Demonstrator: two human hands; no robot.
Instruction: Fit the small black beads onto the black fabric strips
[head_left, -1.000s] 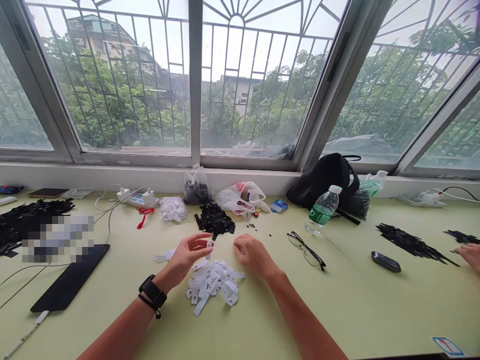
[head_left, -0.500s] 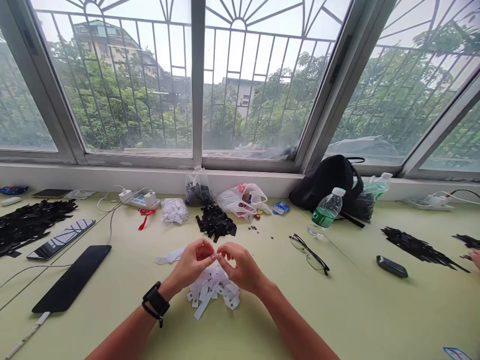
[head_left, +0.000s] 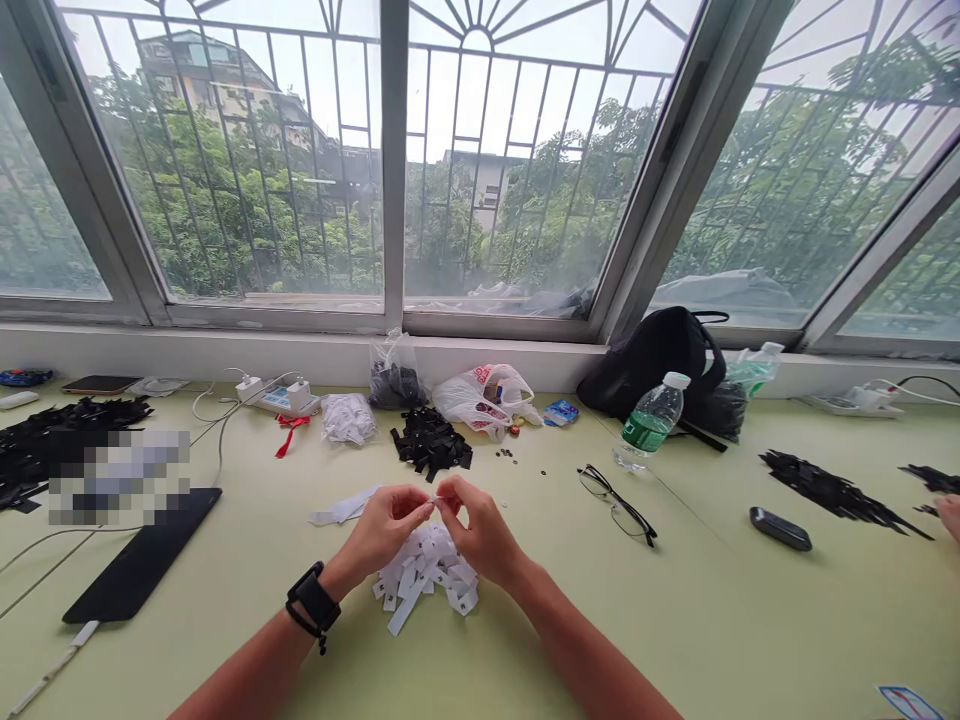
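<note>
My left hand (head_left: pixel 391 518) and my right hand (head_left: pixel 474 525) meet fingertip to fingertip above the table. Between their pinched thumbs and fingers is a small white strip (head_left: pixel 434 500), mostly covered by the fingers. Directly below the hands lies a loose pile of white fabric labels (head_left: pixel 424 575), some with a small black mark. Left of my left hand, several longer white strips (head_left: pixel 345 508) lie flat. Beyond the fingertips sits a heap of short black strips (head_left: pixel 431 445).
Along the sill stand bags of white pieces (head_left: pixel 349 418) and dark pieces (head_left: pixel 395 380). To the right are eyeglasses (head_left: pixel 619 505), a water bottle (head_left: pixel 651 425) and a black case (head_left: pixel 780 528). A cabled black device (head_left: pixel 142 560) lies left. Another person's hand (head_left: pixel 950 515) shows at the right edge.
My right hand's fingers have shifted slightly up, and a bit more of the white strip shows between the fingertips. Both hands stay over the pile of labels.
</note>
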